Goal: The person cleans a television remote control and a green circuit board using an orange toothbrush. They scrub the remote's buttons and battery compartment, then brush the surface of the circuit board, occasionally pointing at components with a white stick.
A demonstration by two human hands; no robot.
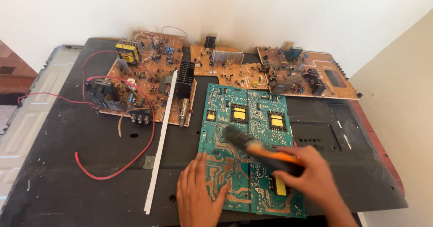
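The green circuit board (250, 137) lies flat on a black panel (81, 164) covering the table, near the front edge. The left hand (198, 195) rests on the board's lower left corner, fingers spread flat. The right hand (311, 177) is wrapped around an orange and black tool (259, 149), blurry, its dark tip over the middle of the board. Three brown circuit boards (149, 73) sit further back, with a red wire (112, 164) looping beside a white strip (160, 141).

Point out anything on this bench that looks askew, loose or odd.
A loose red wire loops off the brown circuit board across the black panel. A white strip lies slantwise beside it. The tool in the right hand is motion-blurred.
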